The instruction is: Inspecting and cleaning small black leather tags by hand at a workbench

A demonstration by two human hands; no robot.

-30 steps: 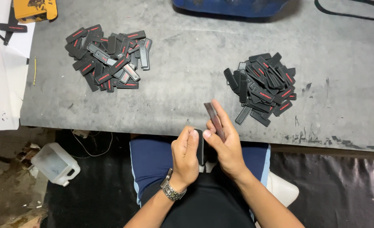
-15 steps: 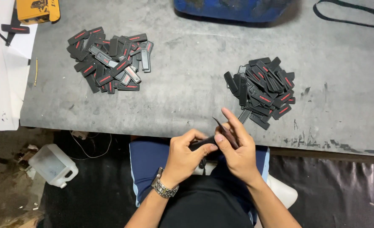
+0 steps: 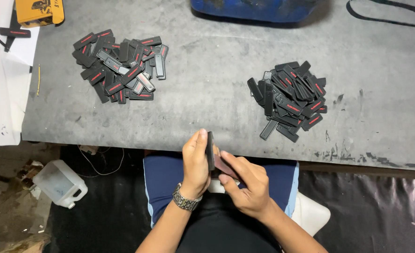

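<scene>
Both hands grip one black tab: left hand pinching its edge, right hand underneath; it looks light and stiff.

Matt black rubbery strips lying piled at upper left of the frame, rough scuffed grey tabletop showing stains, metal link wristwatch glinting at lower centre, translucent plastic jug sitting at lower left

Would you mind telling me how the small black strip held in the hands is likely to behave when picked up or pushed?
The black strip looks stiff: it stands on edge against the left hand without sagging. Probably light, since fingertips alone hold it. Being flat, like those in the right-hand pile, it should slide rather than roll.
</scene>
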